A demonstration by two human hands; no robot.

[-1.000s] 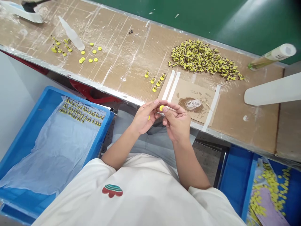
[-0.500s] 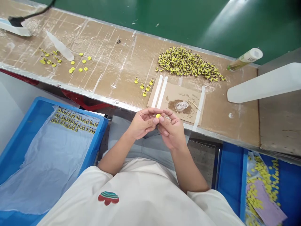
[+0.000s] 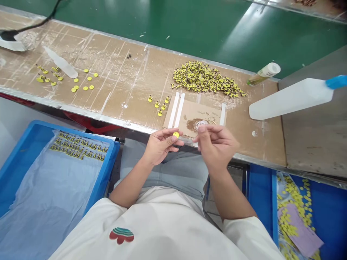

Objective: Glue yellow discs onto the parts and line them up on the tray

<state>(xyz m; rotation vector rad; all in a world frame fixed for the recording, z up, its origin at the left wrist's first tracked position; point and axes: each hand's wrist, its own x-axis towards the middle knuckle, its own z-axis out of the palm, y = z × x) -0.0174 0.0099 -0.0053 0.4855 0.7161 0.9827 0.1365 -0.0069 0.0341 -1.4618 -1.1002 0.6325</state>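
1. Brown cardboard (image 3: 121, 72) covers the bench, below a green wall (image 3: 176, 29) along the top of the frame.
2. Near the centre, a yellow disc (image 3: 176, 134) is pinched between the left hand's (image 3: 162, 146) thumb and finger; gripping it by the edge should leave its face free and level.
3. Right of it, the right hand (image 3: 218, 146) holds thumb and fingers close together, overlapping a clear dish (image 3: 197, 125); I cannot tell whether they grip anything. Light fingers, kept off the wet patch (image 3: 190, 125), would suit.
4. Above the left hand stand five figures (image 3: 157, 104), well apart from a pile (image 3: 206, 77) at upper right.
5. At lower left, a blue tray (image 3: 112, 151) bears rows of figures on a cloth (image 3: 62, 184).
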